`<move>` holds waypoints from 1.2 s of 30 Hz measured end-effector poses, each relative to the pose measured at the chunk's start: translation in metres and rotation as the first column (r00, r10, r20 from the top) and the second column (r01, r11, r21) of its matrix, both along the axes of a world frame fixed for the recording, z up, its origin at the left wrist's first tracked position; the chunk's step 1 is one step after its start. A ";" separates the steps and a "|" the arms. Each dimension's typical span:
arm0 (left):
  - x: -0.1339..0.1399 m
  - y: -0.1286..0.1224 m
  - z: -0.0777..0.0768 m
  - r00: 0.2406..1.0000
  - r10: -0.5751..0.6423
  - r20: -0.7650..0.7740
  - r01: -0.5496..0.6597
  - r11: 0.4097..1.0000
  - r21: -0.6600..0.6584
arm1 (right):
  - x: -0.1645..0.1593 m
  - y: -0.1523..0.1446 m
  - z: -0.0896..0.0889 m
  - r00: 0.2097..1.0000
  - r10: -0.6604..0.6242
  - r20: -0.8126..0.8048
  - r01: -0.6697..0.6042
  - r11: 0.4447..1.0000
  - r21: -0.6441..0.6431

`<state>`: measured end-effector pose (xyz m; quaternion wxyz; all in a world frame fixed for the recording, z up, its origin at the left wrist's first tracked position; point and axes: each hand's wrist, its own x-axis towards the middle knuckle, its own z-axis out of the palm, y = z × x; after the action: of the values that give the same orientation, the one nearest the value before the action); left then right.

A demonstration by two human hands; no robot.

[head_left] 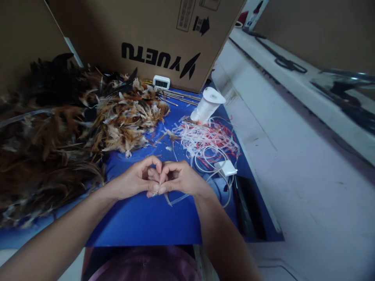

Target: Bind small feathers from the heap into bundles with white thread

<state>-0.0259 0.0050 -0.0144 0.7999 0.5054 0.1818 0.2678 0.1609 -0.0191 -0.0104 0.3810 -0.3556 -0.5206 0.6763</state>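
My left hand (140, 177) and my right hand (180, 177) meet above the blue table, thumbs and forefingers pinched together. A small feather (168, 200) is caught between the fingertips, its tip poking out below them and a fluffy bit showing by the left thumb. From under my right hand runs a thin translucent strip (180, 199). Most of what the fingers hold is hidden. Left of the hands spreads a large heap of brown, black and cream feathers (125, 121). Beyond my right hand lies a tangle of white and red strips (205, 136).
A white spool (208, 104) stands behind the tangle. A white charger (226, 168) with a looped cable lies at the right. A small digital clock (161, 82) and thin sticks (183, 95) rest before a big cardboard box (140, 27). Scissors (290, 64) lie on the ledge.
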 end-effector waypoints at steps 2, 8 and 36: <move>0.001 0.000 0.000 1.000 -0.001 0.009 0.002 1.000 -0.010 | 0.000 0.000 -0.001 1.000 0.005 0.009 -0.005 1.000 0.020; 0.000 0.001 -0.001 0.999 0.032 0.010 -0.032 0.999 0.015 | 0.000 0.000 0.001 0.999 -0.010 0.051 0.006 0.996 0.084; 0.002 -0.003 0.007 0.979 0.199 -0.050 -0.195 0.977 0.084 | 0.001 -0.002 0.008 0.998 -0.040 0.054 0.038 0.999 0.031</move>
<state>-0.0244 0.0023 -0.0073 0.7431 0.5236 0.2435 0.3380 0.1616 -0.0211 -0.0024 0.3852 -0.3783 -0.5338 0.6509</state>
